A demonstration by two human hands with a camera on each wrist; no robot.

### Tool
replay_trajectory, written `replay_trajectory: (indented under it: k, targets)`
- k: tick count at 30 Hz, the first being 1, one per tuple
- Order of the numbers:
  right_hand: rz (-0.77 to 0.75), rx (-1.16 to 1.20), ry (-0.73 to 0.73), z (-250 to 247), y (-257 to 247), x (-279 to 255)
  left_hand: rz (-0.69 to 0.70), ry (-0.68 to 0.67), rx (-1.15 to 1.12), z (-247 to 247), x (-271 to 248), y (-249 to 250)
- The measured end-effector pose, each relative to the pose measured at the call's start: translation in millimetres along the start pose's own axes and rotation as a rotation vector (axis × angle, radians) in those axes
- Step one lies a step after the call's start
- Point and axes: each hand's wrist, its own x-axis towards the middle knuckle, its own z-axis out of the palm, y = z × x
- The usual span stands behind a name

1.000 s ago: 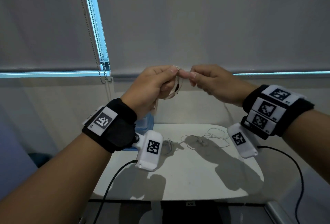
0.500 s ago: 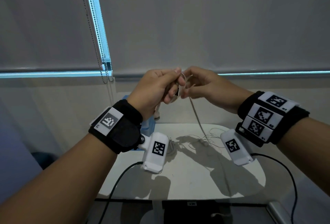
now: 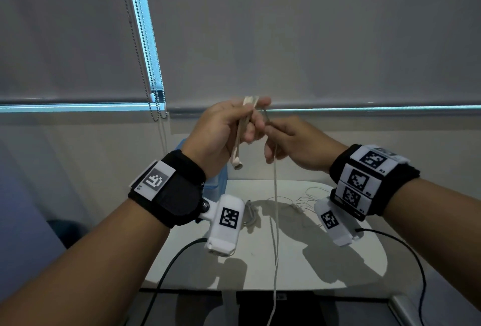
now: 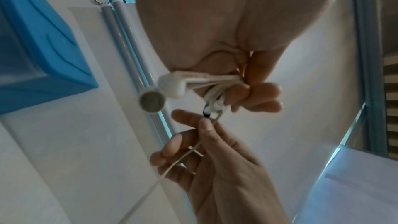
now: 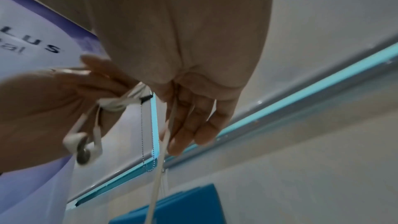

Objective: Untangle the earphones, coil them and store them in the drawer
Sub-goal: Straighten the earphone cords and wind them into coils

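Note:
My left hand is raised in front of the blind and grips a bundle of white earphone cable loops, with the two earbuds hanging below the fist. My right hand sits just right of it and pinches the free cable between thumb and forefinger. That cable hangs straight down past the table's front edge. The earbuds also dangle at the left of the right wrist view. A blue drawer unit stands behind my left wrist, mostly hidden in the head view.
A white rounded table lies below my hands, with another loose white cable on its far side. A bead chain hangs from the blind at the left. Black camera leads trail from both wrists.
Both hands rose slightly and the left hand turned upright with the coiled loops. The right hand drew the free cable down, so it now hangs taut below the hands.

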Motion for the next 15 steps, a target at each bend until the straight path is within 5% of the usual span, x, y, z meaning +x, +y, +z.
replay_trajectory:
  k: [4,8,11,15]
  targets:
    - [0.103,0.069,-0.156,19.5,10.4,-11.0,0.087,0.177,-0.030,-5.2,2.0,-3.8]
    - [-0.035,-0.158,-0.302,28.9,-8.4,-26.8,0.090,0.237,0.136,-9.1,0.4,-10.8]
    - [-0.128,-0.206,-0.276,15.0,-27.3,-32.2,0.070,0.222,0.423,-14.4,-1.6,-20.0]
    - [-0.222,-0.232,-0.128,-18.4,-39.6,-19.7,0.090,0.097,0.503,-11.1,-6.0,-24.7]
